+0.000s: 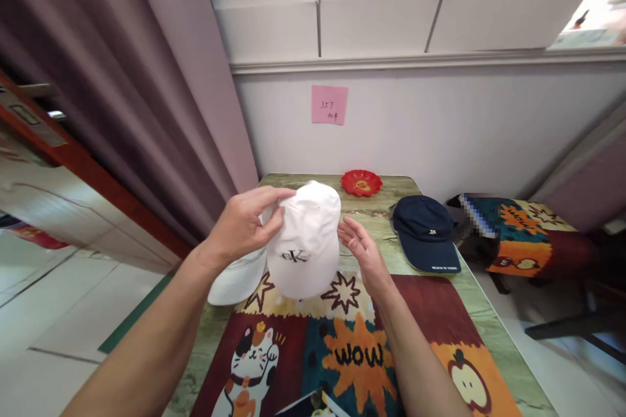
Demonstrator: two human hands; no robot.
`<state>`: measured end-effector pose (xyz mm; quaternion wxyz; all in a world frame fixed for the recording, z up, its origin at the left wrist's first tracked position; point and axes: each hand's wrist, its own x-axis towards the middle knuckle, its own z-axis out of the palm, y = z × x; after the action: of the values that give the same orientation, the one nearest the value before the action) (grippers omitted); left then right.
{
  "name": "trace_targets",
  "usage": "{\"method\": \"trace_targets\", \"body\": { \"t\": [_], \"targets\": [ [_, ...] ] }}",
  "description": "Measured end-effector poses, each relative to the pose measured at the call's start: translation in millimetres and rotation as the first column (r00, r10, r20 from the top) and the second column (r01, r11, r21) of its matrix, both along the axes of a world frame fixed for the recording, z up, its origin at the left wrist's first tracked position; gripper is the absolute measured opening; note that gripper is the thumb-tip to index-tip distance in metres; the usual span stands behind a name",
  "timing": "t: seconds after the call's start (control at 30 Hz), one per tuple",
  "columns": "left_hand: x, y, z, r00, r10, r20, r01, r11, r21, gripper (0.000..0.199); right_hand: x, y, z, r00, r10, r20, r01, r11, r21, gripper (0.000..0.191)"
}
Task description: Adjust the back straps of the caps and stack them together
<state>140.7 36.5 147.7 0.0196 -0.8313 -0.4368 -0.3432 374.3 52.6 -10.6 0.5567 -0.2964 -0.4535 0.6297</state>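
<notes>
Cap (pixel 310 228), white, crown up and brim tipped down toward me. Cloth is softly creased over the crown; black letters, a large K among them, sit low on the front just above the brim. Position: between the two hands, over the far edge of the mat (pixel 317 332). I cannot tell whether the brim touches it.

Left hand (pixel 252 221): thumb and index finger pinch the cap's left side. Right hand (pixel 364 251): fingers near one another, slightly bent, tips just beside the cap's right side; I cannot tell from my view whether they touch.

A second cap (pixel 239 283), also pale, lies partly hidden behind the first. Navy cap (pixel 424 228) rests at the right, small white emblem on the front, white lettering along the brim. Red dish (pixel 362 182), scalloped, stands near the far edge.

Surface: green, streaked table (pixel 381 228). I note a cat, the word WOW and a cut apple printed on the mat.

Room: pale wall (pixel 415 124) with a pink note (pixel 330 104) reading 357, white panels (pixel 381 19) above, purple curtain (pixel 161 78) at left, tiled floor (pixel 73 313) below.
</notes>
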Motion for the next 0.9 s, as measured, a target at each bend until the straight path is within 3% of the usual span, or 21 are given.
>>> {"method": "trace_targets", "body": {
  "t": [0.1,0.17,0.23,0.3,0.33,0.4,0.43,0.47,0.5,0.53,0.57,0.63,0.7,0.8,0.9],
  "targets": [
    [22.6,8.4,-22.1,0.986,0.008,0.165,0.02,0.986,-0.166,0.026,7.2,-2.2,5.0,0.962,0.198,-0.188,-0.221,0.968,-0.114,0.061],
    [29.3,15.9,-43.0,0.935,0.059,0.35,0.047,0.957,-0.286,0.026,9.3,-2.8,5.7,0.927,0.233,-0.295,-0.298,0.933,-0.2,0.051],
    [30.2,22.0,-70.4,0.788,0.167,0.593,0.093,0.919,-0.383,0.037,9.8,-2.6,5.2,0.903,0.212,-0.373,-0.316,0.916,-0.245,0.045],
    [27.3,24.0,-102.7,0.546,0.363,0.755,0.123,0.857,-0.501,0.052,9.6,-1.9,3.7,0.887,0.175,-0.428,-0.308,0.914,-0.264,0.042],
    [25.0,23.0,-119.2,0.451,0.49,0.746,0.181,0.768,-0.615,0.056,9.5,-1.5,2.7,0.88,0.156,-0.449,-0.302,0.913,-0.274,0.04],
    [19.8,18.5,-148.0,0.365,0.664,0.653,0.465,0.477,-0.745,0.069,9.4,-0.6,0.0,0.87,0.126,-0.477,-0.291,0.912,-0.29,0.038],
    [17.1,15.8,-158.6,0.343,0.693,0.634,0.616,0.343,-0.709,0.074,9.5,-0.2,-1.7,0.867,0.12,-0.484,-0.289,0.912,-0.292,0.038],
    [14.4,13.4,-165.9,0.319,0.698,0.641,0.73,0.251,-0.636,0.075,9.6,0.3,-3.5,0.869,0.121,-0.48,-0.288,0.912,-0.291,0.038],
    [11.6,11.8,-169.8,0.285,0.69,0.665,0.807,0.202,-0.555,0.074,9.9,0.8,-5.3,0.877,0.129,-0.463,-0.286,0.914,-0.287,0.04],
    [8.8,11.2,-170.5,0.24,0.676,0.696,0.847,0.205,-0.491,0.07,10.4,1.4,-7.0,0.891,0.141,-0.433,-0.281,0.918,-0.28,0.041],
    [6.1,11.7,-168.5,0.196,0.659,0.727,0.859,0.243,-0.451,0.063,11.0,2.1,-8.3,0.909,0.148,-0.389,-0.267,0.924,-0.273,0.041],
    [1.2,15.2,-159.7,0.141,0.622,0.77,0.821,0.361,-0.442,0.051,12.8,4.1,-8.9,0.951,0.129,-0.28,-0.203,0.946,-0.252,0.04],
    [-1.5,19.7,-148.6,0.141,0.583,0.8,0.748,0.467,-0.472,0.044,15.0,6.4,-6.7,0.981,0.088,-0.174,-0.123,0.971,-0.203,0.041],
    [-1.1,24.6,-131.6,0.212,0.508,0.835,0.654,0.561,-0.507,0.043,19.0,9.6,-1.0,0.995,0.032,-0.091,-0.04,0.995,-0.095,0.046],
    [0.9,27.1,-111.9,0.368,0.383,0.848,0.592,0.607,-0.531,0.042,25.0,13.0,-0.2,0.994,-0.091,-0.059,0.091,0.996,-0.002,0.047]
  ]
}}
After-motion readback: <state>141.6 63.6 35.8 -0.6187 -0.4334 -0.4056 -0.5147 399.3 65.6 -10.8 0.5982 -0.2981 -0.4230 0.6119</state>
